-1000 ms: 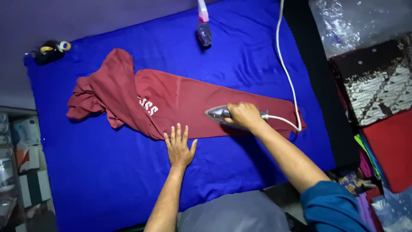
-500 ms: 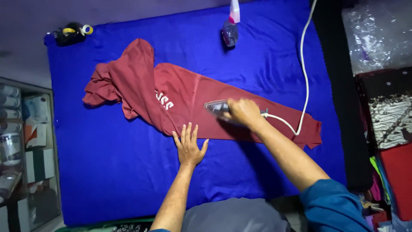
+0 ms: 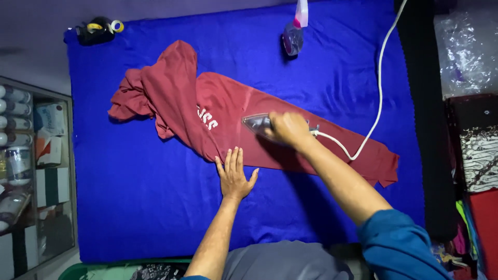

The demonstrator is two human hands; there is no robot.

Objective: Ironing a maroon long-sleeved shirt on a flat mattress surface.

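Note:
A dark red garment [image 3: 228, 114] with white lettering lies across a blue cloth-covered surface [image 3: 145, 197], bunched at its left end. My right hand [image 3: 288, 128] grips an electric iron [image 3: 257, 123] resting on the garment's middle; its white cord [image 3: 381, 93] runs up and off the top edge. My left hand [image 3: 233, 175] lies flat with fingers spread, fingertips on the garment's lower edge, just left of the iron.
A spray bottle [image 3: 294, 35] stands at the top middle of the blue cloth. A black object with tape rolls [image 3: 98, 30] sits at the top left corner. Shelves with boxes [image 3: 31, 155] are at left; folded fabrics and plastic bags [image 3: 469, 103] at right.
The view has shifted, so everything sits further right in frame. The iron has slid a little leftward along the garment; my left hand stays pressed beside it.

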